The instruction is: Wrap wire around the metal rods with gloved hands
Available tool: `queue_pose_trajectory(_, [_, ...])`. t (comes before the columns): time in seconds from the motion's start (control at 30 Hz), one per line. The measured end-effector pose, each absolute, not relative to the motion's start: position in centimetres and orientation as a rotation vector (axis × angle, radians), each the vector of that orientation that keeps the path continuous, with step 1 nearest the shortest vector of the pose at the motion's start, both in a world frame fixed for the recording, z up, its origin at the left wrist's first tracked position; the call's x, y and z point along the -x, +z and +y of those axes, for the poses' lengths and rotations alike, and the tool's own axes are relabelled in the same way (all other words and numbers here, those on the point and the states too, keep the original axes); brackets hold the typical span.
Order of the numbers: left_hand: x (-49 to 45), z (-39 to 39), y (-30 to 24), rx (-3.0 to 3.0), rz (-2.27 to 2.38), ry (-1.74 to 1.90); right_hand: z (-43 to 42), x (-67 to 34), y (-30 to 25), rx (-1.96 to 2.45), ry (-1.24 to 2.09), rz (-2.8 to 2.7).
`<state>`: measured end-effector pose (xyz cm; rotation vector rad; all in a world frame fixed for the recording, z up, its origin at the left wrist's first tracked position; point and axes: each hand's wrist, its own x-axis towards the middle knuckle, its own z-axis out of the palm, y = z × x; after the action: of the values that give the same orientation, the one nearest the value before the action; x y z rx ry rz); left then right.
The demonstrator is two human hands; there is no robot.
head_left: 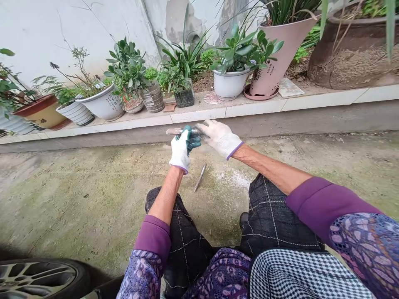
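Both my hands wear white knit gloves with green palms. My left hand (pixel 182 148) is closed around a thin grey metal rod (pixel 174 131) held level in front of me, its left end sticking out past the fist. My right hand (pixel 220 137) rests on the rod's right end with fingers curled over it. A second similar grey rod (pixel 200 177) lies on the concrete ground below my hands, between my knees. A patch of pale dust (pixel 233 178) spreads on the ground just right of it.
A raised white-edged ledge (pixel 199 114) runs across ahead, lined with potted plants: a white pot (pixel 230 83), a tall pink pot (pixel 279 54), a striped pot (pixel 76 112), a brown pot (pixel 42 111). A car tyre (pixel 40 278) sits at the lower left.
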<state>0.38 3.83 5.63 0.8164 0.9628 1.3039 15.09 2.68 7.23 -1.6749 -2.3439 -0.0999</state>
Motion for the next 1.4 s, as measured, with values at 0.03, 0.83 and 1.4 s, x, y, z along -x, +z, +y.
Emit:
queue_pose_trajectory(0.03, [-0.3,3.6,5.7,-0.884,0.954,1.285,2.5,-15.4,7.3,1.671,-0.067,-2.313])
queue_pose_trajectory(0.83, [0.4,2.4,5.2,-0.899,0.899,1.138,0.5,-14.9,7.3,1.786,-0.096,-2.305])
queue_pose_trajectory(1.4, [2.7,0.9,5.1,-1.328,0.893,0.947,1.0,-17.3,7.8,1.620,0.825,-1.812])
